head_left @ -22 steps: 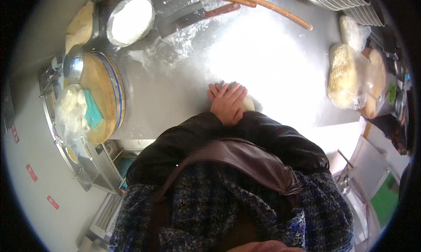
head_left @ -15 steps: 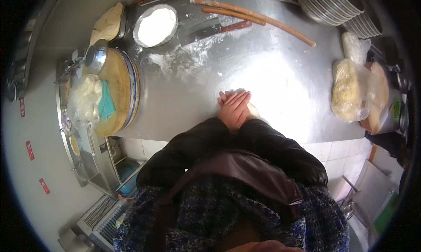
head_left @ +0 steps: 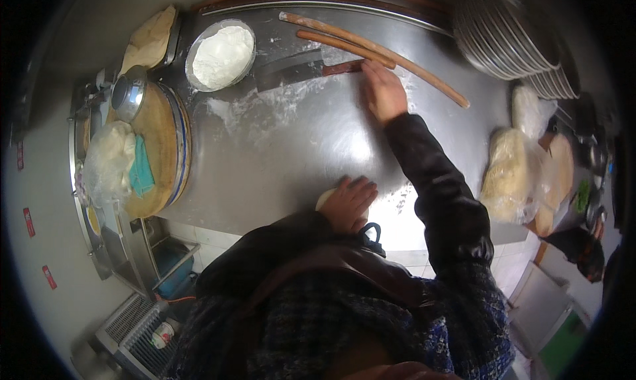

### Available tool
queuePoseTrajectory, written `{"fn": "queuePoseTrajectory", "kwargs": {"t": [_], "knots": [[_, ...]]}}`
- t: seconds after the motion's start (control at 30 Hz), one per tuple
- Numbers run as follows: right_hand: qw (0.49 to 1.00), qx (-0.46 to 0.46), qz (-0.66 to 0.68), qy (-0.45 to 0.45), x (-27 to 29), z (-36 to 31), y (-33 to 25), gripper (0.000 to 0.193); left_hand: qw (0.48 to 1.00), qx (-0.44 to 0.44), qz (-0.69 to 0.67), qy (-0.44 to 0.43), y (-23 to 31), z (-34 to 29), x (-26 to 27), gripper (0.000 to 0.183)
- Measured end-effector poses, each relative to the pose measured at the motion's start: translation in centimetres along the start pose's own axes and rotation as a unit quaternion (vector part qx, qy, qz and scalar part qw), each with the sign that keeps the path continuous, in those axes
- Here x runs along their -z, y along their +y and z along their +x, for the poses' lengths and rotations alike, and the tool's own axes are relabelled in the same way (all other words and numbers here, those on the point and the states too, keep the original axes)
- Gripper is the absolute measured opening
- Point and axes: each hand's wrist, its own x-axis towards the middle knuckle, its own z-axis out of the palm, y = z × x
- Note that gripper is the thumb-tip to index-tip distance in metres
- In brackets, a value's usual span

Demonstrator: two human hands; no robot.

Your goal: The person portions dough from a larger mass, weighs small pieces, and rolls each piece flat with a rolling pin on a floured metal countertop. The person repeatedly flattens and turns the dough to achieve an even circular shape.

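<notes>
My left hand [head_left: 349,204] lies with fingers stretched out over a pale piece of dough [head_left: 324,198] near the table's front edge; most of the dough is hidden under it. My right arm reaches far over the table. There my right hand [head_left: 385,94], fingers extended, is at the right end of the short wooden rolling pin [head_left: 338,44] and covers the end of the knife's [head_left: 341,68] reddish-brown handle. I see no grip on either. Behind the short pin lies a longer rolling pin [head_left: 414,62]. The knife's broad blade points left on the floured steel.
A metal bowl of white flour [head_left: 224,55] stands at the back left. Left of me are a round wooden board [head_left: 169,142] and a teal cloth [head_left: 140,168]. Stacked metal plates [head_left: 500,39] stand back right, above bagged yellowish food [head_left: 505,171]. Dusted flour marks the steel table [head_left: 252,161].
My hands, stacked together over the dough before, have parted. The right one has gone forward to the short rolling pin and knife handle; the left stays on the dough. The view has shifted slightly.
</notes>
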Motion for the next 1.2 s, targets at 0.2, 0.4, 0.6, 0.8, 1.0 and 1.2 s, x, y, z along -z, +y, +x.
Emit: {"fn": "queuePoseTrajectory", "kwargs": {"t": [0.2, 0.4, 0.6, 0.8, 1.0, 1.2], "knots": [[0.994, 0.033, -0.059, -0.081, -7.7, 5.2, -0.3, 0.030, 1.000, -0.002, -0.031, -0.003, -0.4, 0.0, -0.9, 0.070], [0.989, 0.019, 0.044, -0.142, -3.5, -1.4, -5.9, 0.031, 0.996, 0.013, -0.048, 0.071, 0.2, -0.3, -0.7, 0.076], [0.864, -0.259, 0.396, -0.172, 0.0, -7.6, -13.8, 0.028, 0.985, 0.029, -0.116, 0.127, 0.5, -0.3, -1.1, 0.066], [0.608, -0.362, 0.598, -0.377, -4.0, -7.1, -21.1, 0.013, 0.974, 0.009, -0.207, 0.097, 0.6, -1.0, -3.7, 0.046], [0.602, -0.441, 0.597, -0.294, -15.6, 3.4, -28.4, 0.012, 0.968, -0.006, -0.242, 0.060, -1.1, -1.5, -5.6, 0.039], [0.939, 0.035, 0.260, -0.223, -18.5, 8.5, -28.9, 0.049, 0.930, 0.012, -0.355, 0.091, -5.6, -4.6, -1.6, 0.034]]}}
